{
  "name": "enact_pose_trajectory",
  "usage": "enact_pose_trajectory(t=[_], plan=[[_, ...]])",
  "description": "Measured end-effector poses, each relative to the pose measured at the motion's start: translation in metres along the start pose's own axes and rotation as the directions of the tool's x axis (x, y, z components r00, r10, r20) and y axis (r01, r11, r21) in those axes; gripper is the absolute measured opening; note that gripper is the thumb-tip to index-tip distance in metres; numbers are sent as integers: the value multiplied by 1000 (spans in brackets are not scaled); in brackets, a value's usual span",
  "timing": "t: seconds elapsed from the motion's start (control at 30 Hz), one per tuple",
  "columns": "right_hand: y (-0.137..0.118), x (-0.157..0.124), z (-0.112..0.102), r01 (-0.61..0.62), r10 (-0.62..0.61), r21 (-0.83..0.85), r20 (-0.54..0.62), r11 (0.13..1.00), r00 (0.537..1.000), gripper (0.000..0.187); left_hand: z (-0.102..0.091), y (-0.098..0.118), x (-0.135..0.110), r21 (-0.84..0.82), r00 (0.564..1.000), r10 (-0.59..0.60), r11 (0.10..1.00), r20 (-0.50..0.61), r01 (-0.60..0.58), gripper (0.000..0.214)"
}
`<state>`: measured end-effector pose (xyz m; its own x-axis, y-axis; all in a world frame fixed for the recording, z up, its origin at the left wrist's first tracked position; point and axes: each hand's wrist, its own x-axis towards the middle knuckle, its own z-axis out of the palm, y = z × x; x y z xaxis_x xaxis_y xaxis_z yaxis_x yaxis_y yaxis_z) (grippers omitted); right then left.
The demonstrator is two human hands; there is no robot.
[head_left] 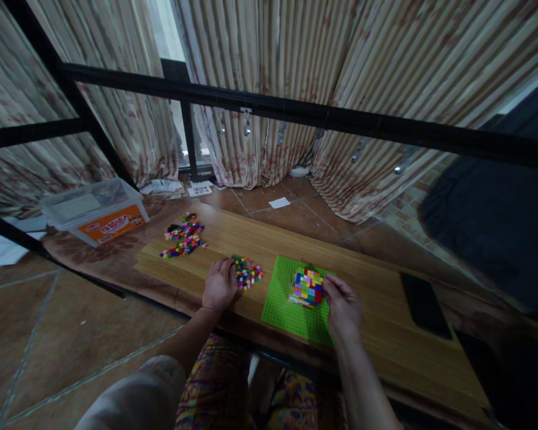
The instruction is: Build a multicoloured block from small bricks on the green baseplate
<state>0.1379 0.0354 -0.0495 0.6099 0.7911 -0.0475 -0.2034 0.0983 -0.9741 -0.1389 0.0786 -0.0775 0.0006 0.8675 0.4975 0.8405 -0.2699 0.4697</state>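
Observation:
A square stack of multicoloured toy bricks [306, 287] stands on a green studded baseplate [277, 310]. At the stack's right edge is my right hand [343, 303], thumb and fingers pinched together; whatever lies between the fingertips is too small to make out. My left hand [219, 284] rests on the wooden board with curled fingers, touching the left side of a small pile of loose bricks [249, 275]. Its fingertips are partly hidden, and I cannot tell what they hold.
A larger heap of loose bricks [185, 237] lies at the board's far left. Beyond it sits a clear plastic tub [96, 212] with an orange label. A dark phone-like slab [425, 304] lies to the right. A black metal bar [296, 110] crosses ahead, before curtains [269, 54].

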Motion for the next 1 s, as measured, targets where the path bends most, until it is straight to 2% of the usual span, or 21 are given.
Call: enact_pose_trajectory(t=[0.47,0.73,1.0], plan=[[0,6,1,-23,23,-25,-2,999,1000,32,1,0,-1,0,1000,-7,1000,-11,7,25],[-7,7,2,-77,77,-30,7,997,997,31,2,-3,-2,15,999,47,999,-4,-47,21],[-14,2,3,-75,75,-26,3,997,997,30,2,-2,-2,10,1000,21,1000,-1,-21,24]])
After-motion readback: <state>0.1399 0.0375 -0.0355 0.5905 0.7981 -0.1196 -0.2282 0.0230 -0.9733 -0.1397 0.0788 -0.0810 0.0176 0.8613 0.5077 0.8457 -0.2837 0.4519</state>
